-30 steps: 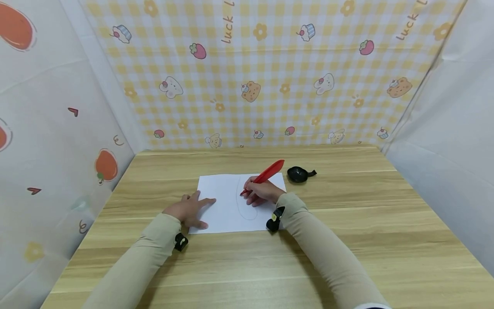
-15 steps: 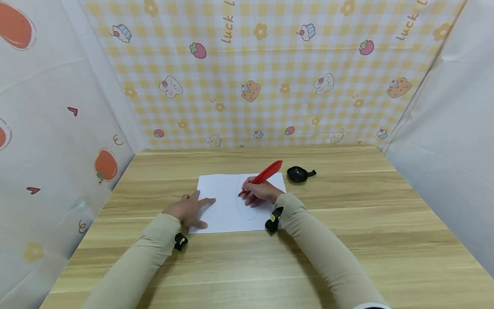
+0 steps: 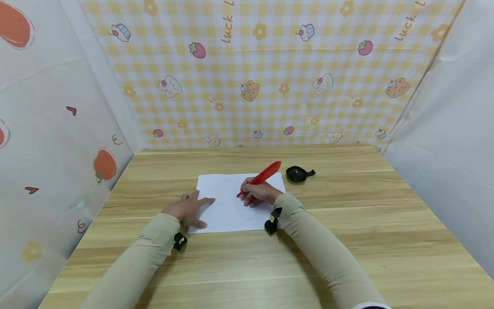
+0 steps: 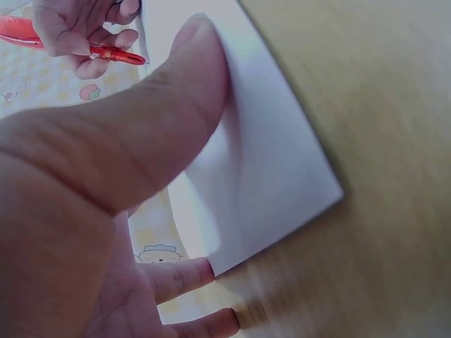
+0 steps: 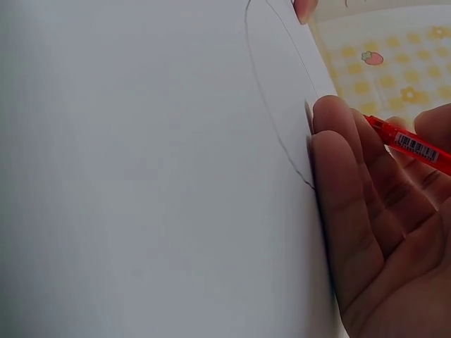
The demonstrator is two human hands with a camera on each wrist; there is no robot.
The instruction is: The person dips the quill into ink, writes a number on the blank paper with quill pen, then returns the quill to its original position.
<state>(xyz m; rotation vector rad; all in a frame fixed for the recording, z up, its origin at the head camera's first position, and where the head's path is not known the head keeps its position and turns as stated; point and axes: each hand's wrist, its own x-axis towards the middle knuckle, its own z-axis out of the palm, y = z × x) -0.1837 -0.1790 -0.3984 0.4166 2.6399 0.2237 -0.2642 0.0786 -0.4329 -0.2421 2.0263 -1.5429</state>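
A sheet of white paper (image 3: 221, 214) lies on the wooden table, marked with a thin curved line like a long U. My right hand (image 3: 259, 192) pinches a red feather-shaped pen (image 3: 268, 172), its tip down at the left side of the curve. In the right wrist view the pen's barrel (image 5: 416, 146) bears a barcode label, and the curve (image 5: 262, 91) runs up to my curled fingers, which rest on the sheet. My left hand (image 3: 189, 210) rests with spread fingers on the paper's left edge. The thumb (image 4: 190, 84) presses the sheet in the left wrist view.
Just beyond the paper's right corner sits a small black pan-shaped object (image 3: 297, 174) with a short handle. A yellow checked cloth (image 3: 247, 86) hangs behind the wooden table (image 3: 239, 266). White sheets (image 3: 444, 128) close off both sides.
The right hand and the red pen have shifted slightly left, bringing the pen tip from inside the curve to its left side. The left hand stays in place.
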